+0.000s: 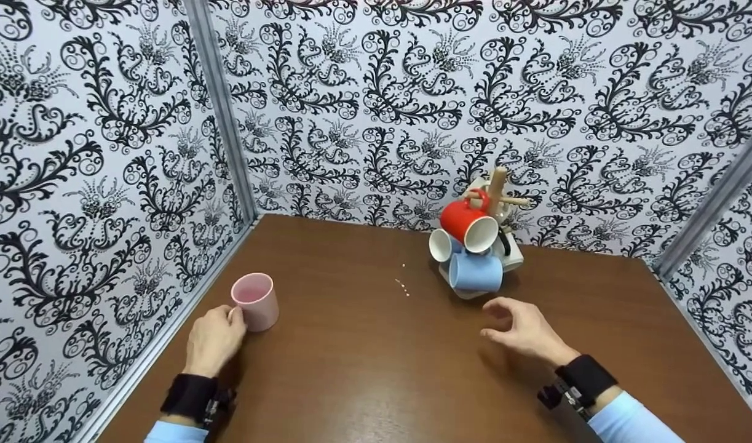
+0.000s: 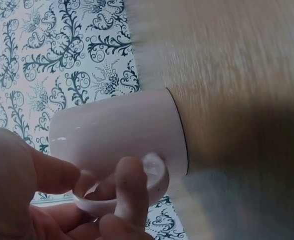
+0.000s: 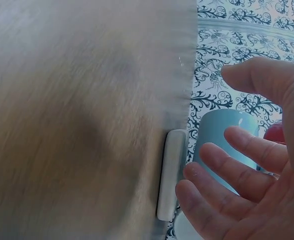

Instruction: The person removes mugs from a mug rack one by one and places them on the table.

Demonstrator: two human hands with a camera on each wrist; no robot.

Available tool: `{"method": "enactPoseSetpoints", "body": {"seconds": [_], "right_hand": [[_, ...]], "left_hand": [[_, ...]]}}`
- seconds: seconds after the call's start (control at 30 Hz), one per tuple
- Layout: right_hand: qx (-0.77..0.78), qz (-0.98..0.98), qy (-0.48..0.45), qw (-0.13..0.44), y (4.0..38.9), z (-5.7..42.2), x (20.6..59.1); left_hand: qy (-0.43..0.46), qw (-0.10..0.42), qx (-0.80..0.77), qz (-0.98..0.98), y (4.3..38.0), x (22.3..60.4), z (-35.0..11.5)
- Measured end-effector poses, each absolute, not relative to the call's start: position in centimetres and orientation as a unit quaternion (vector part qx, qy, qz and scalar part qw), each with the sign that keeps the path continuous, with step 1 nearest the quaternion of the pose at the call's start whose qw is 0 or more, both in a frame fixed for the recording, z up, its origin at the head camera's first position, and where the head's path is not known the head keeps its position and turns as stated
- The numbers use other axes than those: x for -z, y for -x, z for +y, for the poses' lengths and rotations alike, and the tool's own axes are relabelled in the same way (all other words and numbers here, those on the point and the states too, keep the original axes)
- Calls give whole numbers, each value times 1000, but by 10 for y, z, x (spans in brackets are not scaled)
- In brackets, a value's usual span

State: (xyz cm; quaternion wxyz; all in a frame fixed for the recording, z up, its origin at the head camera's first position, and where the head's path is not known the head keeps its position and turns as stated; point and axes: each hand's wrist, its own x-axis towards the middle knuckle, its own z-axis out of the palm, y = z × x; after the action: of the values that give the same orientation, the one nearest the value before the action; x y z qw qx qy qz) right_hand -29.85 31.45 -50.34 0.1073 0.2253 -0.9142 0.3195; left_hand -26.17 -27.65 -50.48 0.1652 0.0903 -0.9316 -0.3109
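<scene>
A pink mug (image 1: 262, 311) stands upright on the brown table at the left. My left hand (image 1: 217, 338) holds its handle; in the left wrist view fingers curl through and around the handle (image 2: 159, 182). My right hand (image 1: 526, 329) is over the table at the right, fingers spread and loosely bent, with nothing in them. Just beyond it a light blue mug (image 1: 477, 272) hangs on a wooden mug rack, with a red mug (image 1: 462, 220) above it. Another pale mug (image 1: 441, 246) hangs at the rack's left, its white inside facing out.
The mug rack has a wooden post (image 1: 497, 184) with pegs and a whitish base (image 1: 512, 261), near the back wall. Small white specks (image 1: 404, 287) lie on the table (image 1: 351, 357) left of it. Patterned walls (image 1: 406, 117) border the table at the back and sides.
</scene>
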Motion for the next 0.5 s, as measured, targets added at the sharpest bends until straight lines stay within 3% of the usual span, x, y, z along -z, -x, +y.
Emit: {"method": "enactPoseSetpoints", "body": {"seconds": [0.5], "right_hand": [[-313, -928, -179, 98, 310, 348, 488]], "left_hand": [[-82, 174, 277, -941, 251, 491, -275]]}}
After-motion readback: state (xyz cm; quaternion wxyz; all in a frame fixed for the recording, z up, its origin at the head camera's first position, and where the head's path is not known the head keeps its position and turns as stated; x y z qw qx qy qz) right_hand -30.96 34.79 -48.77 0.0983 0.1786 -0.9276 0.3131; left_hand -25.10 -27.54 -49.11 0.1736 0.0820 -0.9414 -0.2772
